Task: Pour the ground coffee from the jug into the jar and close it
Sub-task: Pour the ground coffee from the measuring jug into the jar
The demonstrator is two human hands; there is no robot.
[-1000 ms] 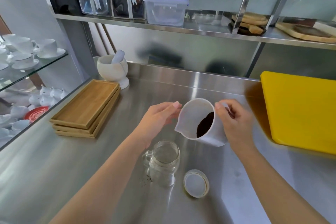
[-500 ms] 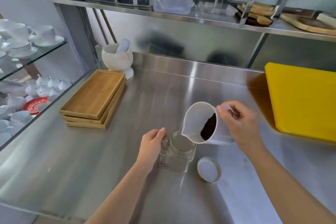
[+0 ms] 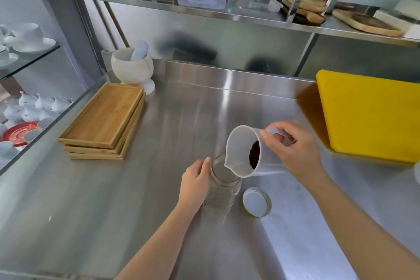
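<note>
The white plastic jug [image 3: 247, 151] hangs tilted just above the glass jar [image 3: 223, 185], spout at the jar's mouth, ground coffee [image 3: 254, 154] heaped against its lower wall. The right hand [image 3: 295, 150], at the jug's 3 o'clock, is closed around its handle. The jug looks light and stiff; the handle is the sure hold. The left hand [image 3: 195, 183] wraps the jar at 9 o'clock; glass is likely slick and breakable. The lid [image 3: 256, 202] lies at the jar's 4 o'clock on the steel counter [image 3: 113, 211].
</note>
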